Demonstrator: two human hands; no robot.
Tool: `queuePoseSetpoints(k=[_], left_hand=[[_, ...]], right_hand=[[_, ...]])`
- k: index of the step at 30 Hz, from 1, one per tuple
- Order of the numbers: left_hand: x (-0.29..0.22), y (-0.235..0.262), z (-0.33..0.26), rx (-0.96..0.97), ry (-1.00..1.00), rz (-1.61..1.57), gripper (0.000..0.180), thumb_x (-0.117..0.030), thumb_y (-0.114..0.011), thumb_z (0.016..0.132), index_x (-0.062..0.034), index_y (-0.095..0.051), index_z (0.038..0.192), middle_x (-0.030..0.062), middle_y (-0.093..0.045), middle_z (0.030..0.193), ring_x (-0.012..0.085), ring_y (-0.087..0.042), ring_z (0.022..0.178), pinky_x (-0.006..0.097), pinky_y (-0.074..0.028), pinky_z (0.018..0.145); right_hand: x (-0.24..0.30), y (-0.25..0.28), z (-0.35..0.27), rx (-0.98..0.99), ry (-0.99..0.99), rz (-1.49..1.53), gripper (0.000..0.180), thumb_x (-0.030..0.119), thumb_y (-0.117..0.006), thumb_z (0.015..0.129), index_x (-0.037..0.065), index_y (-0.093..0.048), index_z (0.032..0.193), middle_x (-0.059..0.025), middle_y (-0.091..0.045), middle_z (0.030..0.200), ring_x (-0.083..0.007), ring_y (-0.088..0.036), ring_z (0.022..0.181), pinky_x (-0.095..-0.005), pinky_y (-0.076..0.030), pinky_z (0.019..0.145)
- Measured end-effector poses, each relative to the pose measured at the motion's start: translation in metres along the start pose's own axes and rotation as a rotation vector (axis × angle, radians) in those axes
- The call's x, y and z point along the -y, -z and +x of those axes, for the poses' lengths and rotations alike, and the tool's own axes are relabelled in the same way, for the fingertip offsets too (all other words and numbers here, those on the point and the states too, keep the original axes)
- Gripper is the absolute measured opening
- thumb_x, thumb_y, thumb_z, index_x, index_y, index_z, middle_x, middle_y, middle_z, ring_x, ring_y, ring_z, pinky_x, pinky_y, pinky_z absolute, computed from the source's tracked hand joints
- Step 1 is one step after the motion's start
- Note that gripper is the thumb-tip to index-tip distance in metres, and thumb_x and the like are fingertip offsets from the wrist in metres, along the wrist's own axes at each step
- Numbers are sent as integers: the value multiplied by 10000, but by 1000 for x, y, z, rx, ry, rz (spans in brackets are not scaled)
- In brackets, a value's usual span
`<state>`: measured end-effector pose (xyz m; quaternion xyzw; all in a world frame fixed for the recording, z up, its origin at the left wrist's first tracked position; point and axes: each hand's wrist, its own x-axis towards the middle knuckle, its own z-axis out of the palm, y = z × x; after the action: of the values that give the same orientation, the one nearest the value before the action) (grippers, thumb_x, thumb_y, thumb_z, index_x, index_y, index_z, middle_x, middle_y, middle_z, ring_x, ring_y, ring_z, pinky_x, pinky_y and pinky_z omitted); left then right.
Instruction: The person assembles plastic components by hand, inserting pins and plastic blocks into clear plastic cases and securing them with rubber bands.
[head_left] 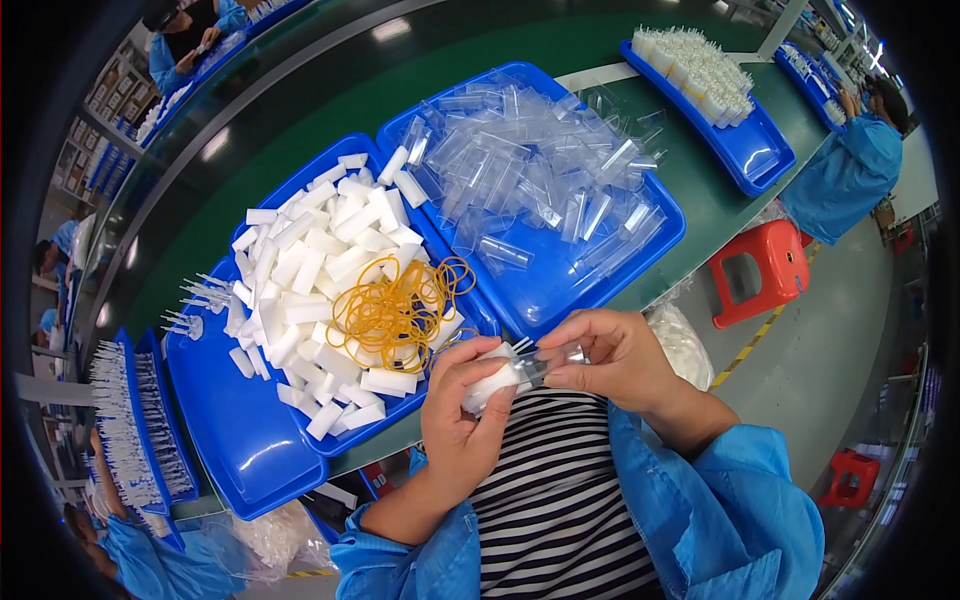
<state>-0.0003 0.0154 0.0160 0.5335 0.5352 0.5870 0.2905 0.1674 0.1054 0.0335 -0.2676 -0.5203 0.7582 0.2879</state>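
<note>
The left hand [462,415] is closing its grip around a small white foam block [492,382], soft-looking and matte, with the fingers curling over its top and the thumb pressing from below. The right hand [612,358] is pinching a clear plastic tube [556,362], glossy and hard-edged, between thumb and fingertips; the tube's near end is meeting the block, though whether anything is sticking out of the foam there is hard to tell, since the spot is small and glinting. Both hands are working just above the person's striped shirt and between the blue sleeves, at the near edge of the green worktop [700,205]. Just beyond the left hand, a blue plastic tray [240,440] is holding a loose heap of white foam blocks [320,270], rectangular and chalky, with a tangle of thin yellow rubber bands [395,310] lying on top of them. Touching that tray on its right, a second blue tray [560,290] is carrying a pile of clear tubes [530,160], transparent and shiny, some spilling over its far rim. Farther off to the right, a third blue tray [760,155] is bearing upright white bundled pieces [695,70]. At the left, narrow blue trays are holding rows of thin pale sticks [120,420]. A red plastic stool [760,270] is standing on the floor beside the worktop.
</note>
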Motion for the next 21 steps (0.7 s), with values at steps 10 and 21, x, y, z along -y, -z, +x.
queuePoseSetpoints(k=[10,21], left_hand=[[-1,-3,1,16,4,-25,205,-16,-611,798,-20,-557,996,159,-538,1115,252,-540,978,324,-406,867],[0,-1,0,40,-6,-79,168,-40,-583,838,-29,-528,997,166,-516,1143,228,-516,990,317,-388,876]], right_hand=[[1,3,6,-67,248,-407,252,37,-753,681,46,-677,921,-49,-640,794,-95,-575,674,-213,-462,627],[6,2,2,-56,248,-480,266,-18,-751,677,6,-669,929,-123,-655,906,-167,-636,832,-256,-496,742]])
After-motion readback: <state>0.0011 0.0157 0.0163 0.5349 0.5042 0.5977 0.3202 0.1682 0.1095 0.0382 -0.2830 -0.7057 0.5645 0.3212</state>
